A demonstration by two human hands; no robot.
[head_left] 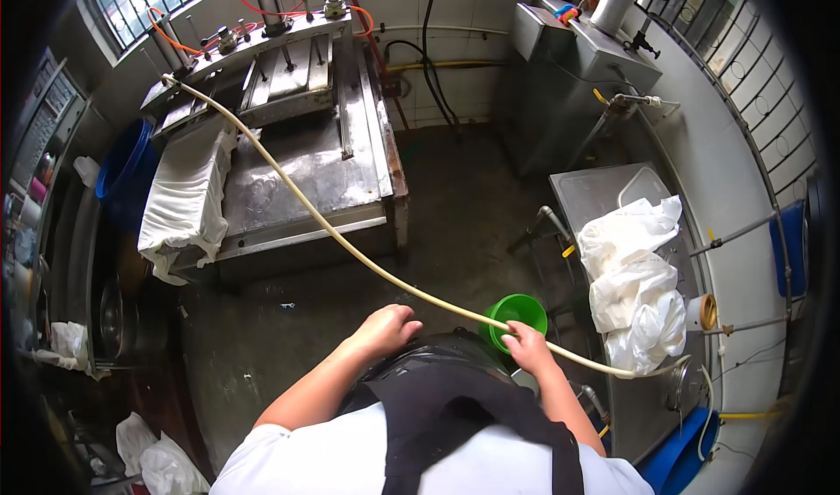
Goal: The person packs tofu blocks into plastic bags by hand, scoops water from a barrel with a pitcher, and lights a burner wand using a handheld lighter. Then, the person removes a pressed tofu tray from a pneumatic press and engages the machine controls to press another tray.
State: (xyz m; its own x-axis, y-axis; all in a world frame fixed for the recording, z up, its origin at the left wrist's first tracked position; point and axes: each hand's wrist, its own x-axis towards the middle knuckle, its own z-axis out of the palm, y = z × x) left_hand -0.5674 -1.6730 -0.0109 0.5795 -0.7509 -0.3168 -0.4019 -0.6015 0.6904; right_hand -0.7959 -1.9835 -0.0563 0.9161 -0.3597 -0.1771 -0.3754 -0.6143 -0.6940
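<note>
A long pale hose (315,215) runs from the metal press table at the upper left down to the steel counter on the right. My right hand (525,344) is closed around it, above a green bucket (535,306). My left hand (398,327) is in front of my dark apron (437,381), below the hose and apart from it. Its fingers are curled and partly turned away, so whether anything is in them is hidden.
The metal press table (306,175) carries a white cloth bundle (188,193). White plastic bags (634,276) lie on the right counter (604,189). Blue tubs (127,167) stand at the far left and lower right. A metal tank (560,92) stands at the back.
</note>
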